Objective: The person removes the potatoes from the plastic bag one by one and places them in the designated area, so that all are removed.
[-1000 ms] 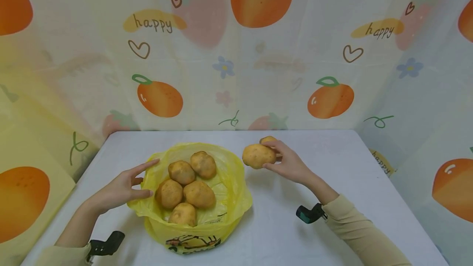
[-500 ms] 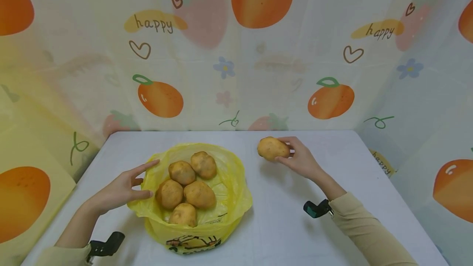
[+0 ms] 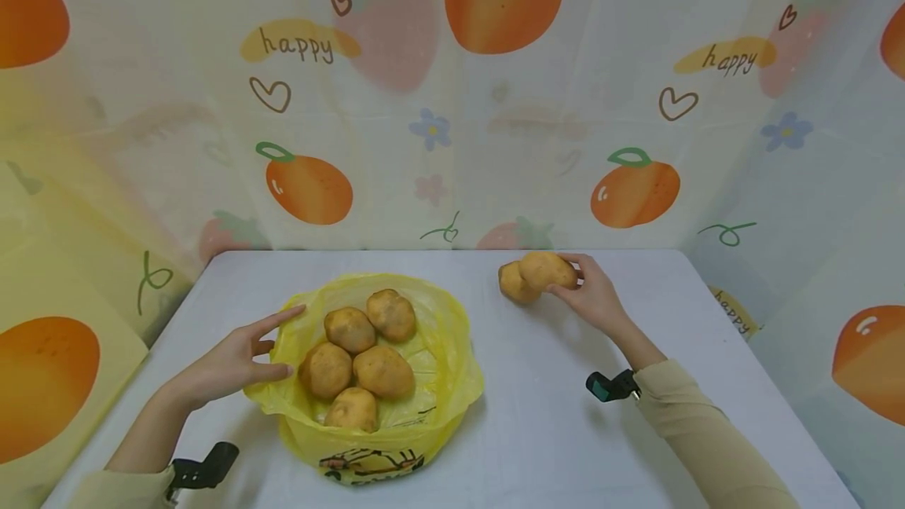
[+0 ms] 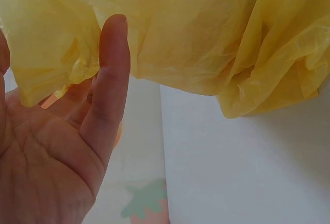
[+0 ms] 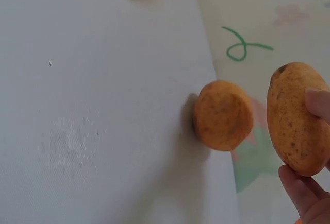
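In the head view my right hand (image 3: 594, 294) grips a tan potato (image 3: 547, 270) near the table's far edge. Thumb and fingers hold its sides, as the right wrist view shows of this potato (image 5: 296, 116). A second potato (image 3: 516, 283) sits on the table just left of it, partly overlapped in the head view. My left hand (image 3: 226, 361) is at the left rim of a yellow plastic bag (image 3: 452, 368), fingers spread and fairly straight, the rim's film (image 4: 56, 44) lying against them. Several potatoes (image 3: 383, 372) lie inside the bag, whose mouth is wide.
The white table (image 3: 523, 430) ends at a fruit-printed cloth (image 3: 495, 179) hung behind it. Dark print marks the bag's front. A small black camera sits on each wrist (image 3: 205, 466), with beige sleeves (image 3: 707, 438) behind.
My right hand has carried its potato right and back, uncovering more of the second potato on the table. My left hand and the bag have stayed in place.
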The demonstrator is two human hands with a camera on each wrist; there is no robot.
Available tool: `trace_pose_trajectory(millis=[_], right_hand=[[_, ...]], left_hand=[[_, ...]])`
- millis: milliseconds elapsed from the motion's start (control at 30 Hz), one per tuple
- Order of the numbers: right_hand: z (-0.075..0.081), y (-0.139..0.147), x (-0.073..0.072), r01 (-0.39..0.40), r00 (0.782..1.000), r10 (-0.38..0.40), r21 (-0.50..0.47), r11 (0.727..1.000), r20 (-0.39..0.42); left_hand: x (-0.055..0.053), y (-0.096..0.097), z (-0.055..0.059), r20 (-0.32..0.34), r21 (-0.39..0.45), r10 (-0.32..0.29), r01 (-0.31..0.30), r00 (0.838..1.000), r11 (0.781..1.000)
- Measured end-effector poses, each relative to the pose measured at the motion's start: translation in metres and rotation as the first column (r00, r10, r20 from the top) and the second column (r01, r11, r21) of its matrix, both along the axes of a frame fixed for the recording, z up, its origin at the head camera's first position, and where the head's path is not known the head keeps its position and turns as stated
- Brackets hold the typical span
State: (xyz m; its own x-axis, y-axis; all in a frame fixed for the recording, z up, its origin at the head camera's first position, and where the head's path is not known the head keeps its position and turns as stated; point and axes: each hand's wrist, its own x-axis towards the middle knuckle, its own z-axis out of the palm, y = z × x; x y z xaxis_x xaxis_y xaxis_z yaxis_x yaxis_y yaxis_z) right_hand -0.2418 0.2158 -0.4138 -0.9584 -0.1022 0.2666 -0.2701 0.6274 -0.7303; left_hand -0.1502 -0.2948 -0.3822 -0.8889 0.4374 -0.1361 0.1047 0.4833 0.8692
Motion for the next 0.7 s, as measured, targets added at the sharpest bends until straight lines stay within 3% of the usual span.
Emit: trace_pose_trajectory(millis=[700], right_hand=[[-0.024, 0.019, -0.019, 0.196, 0.978, -0.193, -0.039, 0.98, 0.084]], left_hand=[[0.002, -0.001, 0.001, -0.055, -0.081, 0.01, -0.015, 0.998, 0.997]])
